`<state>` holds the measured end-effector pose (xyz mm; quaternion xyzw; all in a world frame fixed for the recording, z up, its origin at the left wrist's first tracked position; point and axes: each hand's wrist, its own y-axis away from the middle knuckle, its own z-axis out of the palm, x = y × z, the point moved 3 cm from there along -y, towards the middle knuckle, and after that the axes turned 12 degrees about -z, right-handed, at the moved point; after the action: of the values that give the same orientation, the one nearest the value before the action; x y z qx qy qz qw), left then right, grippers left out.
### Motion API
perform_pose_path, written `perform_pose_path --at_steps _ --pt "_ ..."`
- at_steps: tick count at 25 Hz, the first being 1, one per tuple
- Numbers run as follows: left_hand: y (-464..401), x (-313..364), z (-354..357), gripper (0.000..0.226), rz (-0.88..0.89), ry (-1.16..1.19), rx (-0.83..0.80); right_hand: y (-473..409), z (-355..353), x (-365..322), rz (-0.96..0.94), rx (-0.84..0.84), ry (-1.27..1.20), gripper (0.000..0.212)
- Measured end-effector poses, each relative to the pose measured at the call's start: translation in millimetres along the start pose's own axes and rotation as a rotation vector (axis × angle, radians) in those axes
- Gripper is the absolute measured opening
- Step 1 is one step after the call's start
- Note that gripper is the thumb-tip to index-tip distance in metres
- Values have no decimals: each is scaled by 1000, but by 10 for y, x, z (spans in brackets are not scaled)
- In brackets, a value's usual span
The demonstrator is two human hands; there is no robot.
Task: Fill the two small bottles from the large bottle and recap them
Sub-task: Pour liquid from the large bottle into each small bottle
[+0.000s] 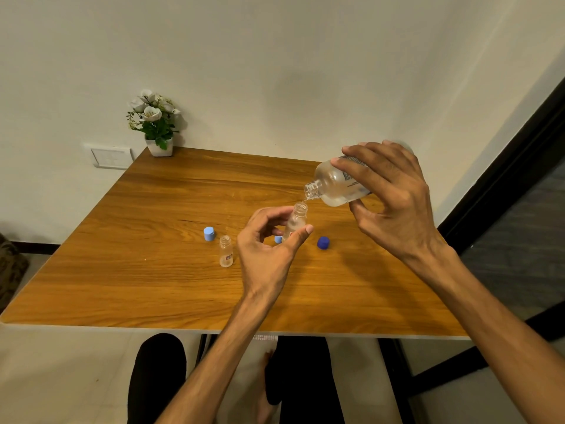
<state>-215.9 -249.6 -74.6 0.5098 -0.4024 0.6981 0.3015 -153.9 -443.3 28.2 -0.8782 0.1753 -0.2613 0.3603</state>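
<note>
Right, the wooden table point(153, 270) is the stage, and the action sits right of its middle, well in from the near edge and from the left edge, with a broad bare stretch of wood on the table's left half. The right hand point(394, 203) hangs above the table's right side, closer to that edge than anything else here.

That right hand wraps the large bottle point(336, 185), fingers curled over its top, thumb pressed underneath. The bottle is tipped nearly level, its open neck pointing toward the table's centre and poking out clear of the fingers. Clear liquid trickles from the mouth.

Directly under that mouth is 1 small bottle point(296, 221), lifted off the table and leaning slightly. The left hand point(269, 249) pinches it low on the body, thumb on the near side, fingers curled round the far side, so the neck stands free above the grip.

Count so far: 2 small bottles, 1 large. The second small bottle point(226, 251) stands upright and uncapped on the table, just left of the left hand, not touched.

Caps: 3 on the table. A light blue cap point(209, 234) lies just beyond the standing bottle. Another light blue cap point(278, 239) peeks out behind the left hand's fingers. A dark blue cap point(323, 242) rests to the right of the thumb.

At the table's far left corner stands a potted flower point(156, 123), well apart from everything
</note>
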Motion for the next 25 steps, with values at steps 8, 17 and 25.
perform_pose_path --at_steps 8,17,25 --pt "21 53 -6 40 13 2 1 44 33 -21 1 -17 -10 57" --pt "23 28 6 39 10 -6 -2 61 30 -23 6 -20 -9 56" --pt "20 2 25 38 6 -5 -5 72 31 -21 4 -19 -10 58"
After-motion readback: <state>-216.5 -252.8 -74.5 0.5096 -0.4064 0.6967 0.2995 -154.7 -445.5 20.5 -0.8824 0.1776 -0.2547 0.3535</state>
